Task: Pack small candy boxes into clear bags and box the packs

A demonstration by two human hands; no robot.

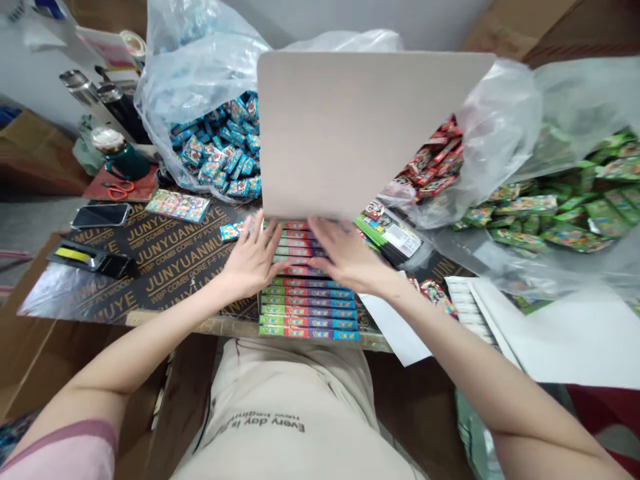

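Observation:
Close in front of me lies a row of slim colourful packs (pixel 309 312), side by side, green, red, blue and purple along their length. Behind them a plain beige-grey board (pixel 345 133) stands upright. My left hand (pixel 253 260) lies on the left end of the packs, fingers spread. On the right side my right hand (pixel 347 257) rests over the packs with fingers stretched out; its fingertips are slightly blurred. Neither hand grips anything. Both cover parts of the farther packs. One small blue packet (pixel 231 231) sits just left of my left hand.
Plastic bags hold blue packets (pixel 225 150), red packets (pixel 435 163) and green packets (pixel 565 207). On the left are a phone (pixel 101 215), a box cutter (pixel 90 259), orange-handled scissors (pixel 120 190) and a dark green cup (pixel 125 160). White sheets (pixel 580 333) lie right.

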